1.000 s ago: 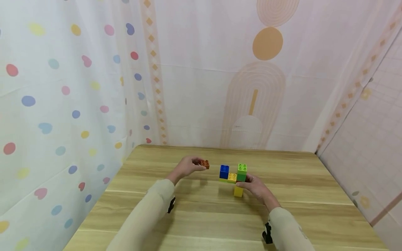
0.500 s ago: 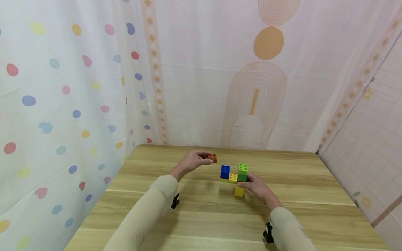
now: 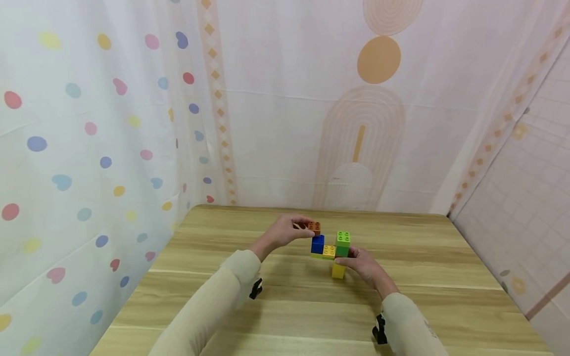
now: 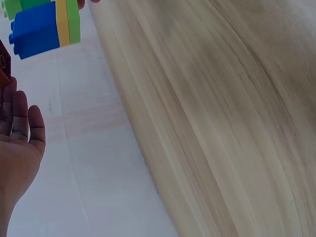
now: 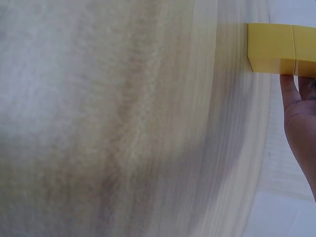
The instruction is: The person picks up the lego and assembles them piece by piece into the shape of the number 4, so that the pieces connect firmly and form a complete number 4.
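My left hand [image 3: 284, 231] pinches a brown toy building brick [image 3: 314, 228] with studs on top, just above a blue brick [image 3: 317, 244]. A small gap shows between the two bricks in the left wrist view, where the blue brick [image 4: 37, 29] sits on a thin yellow and lime layer. That blue brick stands on the left arm of a brick build, next to a yellow studded brick [image 3: 329, 251]. My right hand [image 3: 366, 267] grips the build's column, between green bricks [image 3: 343, 242] on top and yellow bricks [image 3: 338, 271] below; its fingers partly hide the middle.
The build stands on a wooden table [image 3: 294, 316]. Behind the table hangs a pale patterned curtain [image 3: 276, 138], and a dotted curtain [image 3: 89, 173] hangs at the left. Black wrist cameras show under both sleeves.
My left hand has moved right with the brown brick, rising at first, then coming over the blue brick. My right hand stays on the column.
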Motion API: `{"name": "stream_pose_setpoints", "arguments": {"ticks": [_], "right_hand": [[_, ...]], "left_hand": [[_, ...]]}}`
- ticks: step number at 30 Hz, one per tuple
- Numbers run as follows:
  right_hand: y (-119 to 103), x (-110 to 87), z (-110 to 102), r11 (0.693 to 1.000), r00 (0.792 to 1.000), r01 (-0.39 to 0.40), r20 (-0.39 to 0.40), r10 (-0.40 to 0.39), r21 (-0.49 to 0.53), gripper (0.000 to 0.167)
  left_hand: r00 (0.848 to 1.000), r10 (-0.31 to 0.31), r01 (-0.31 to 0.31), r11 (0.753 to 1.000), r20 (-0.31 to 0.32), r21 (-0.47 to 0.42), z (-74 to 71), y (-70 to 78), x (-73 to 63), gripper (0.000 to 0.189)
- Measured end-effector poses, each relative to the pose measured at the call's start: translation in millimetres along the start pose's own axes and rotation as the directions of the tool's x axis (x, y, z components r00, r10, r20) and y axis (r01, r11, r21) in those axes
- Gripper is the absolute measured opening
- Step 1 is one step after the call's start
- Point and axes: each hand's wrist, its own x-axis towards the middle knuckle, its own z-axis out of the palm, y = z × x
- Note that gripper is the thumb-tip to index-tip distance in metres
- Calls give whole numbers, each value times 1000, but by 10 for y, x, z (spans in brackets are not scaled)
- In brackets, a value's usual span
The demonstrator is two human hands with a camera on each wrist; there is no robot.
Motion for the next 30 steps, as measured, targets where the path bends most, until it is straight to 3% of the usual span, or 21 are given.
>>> {"name": "stream_pose_setpoints", "arguments": {"ticks": [7, 18, 30], "right_hand": [[-7, -8, 2, 1000, 1000, 9, 14, -9, 2, 48], [11, 7, 21, 1000, 1000, 19, 10, -19, -8, 47], [-1, -3, 15, 1000, 1000, 19, 1, -19, 4, 46]], "left_hand": [[998, 54, -54, 999, 36, 5, 60, 25, 1, 41], [996, 72, -73, 997, 44, 22, 107, 18, -7, 39], [998, 29, -29, 1000, 62, -1, 127, -3, 10, 44]]}}
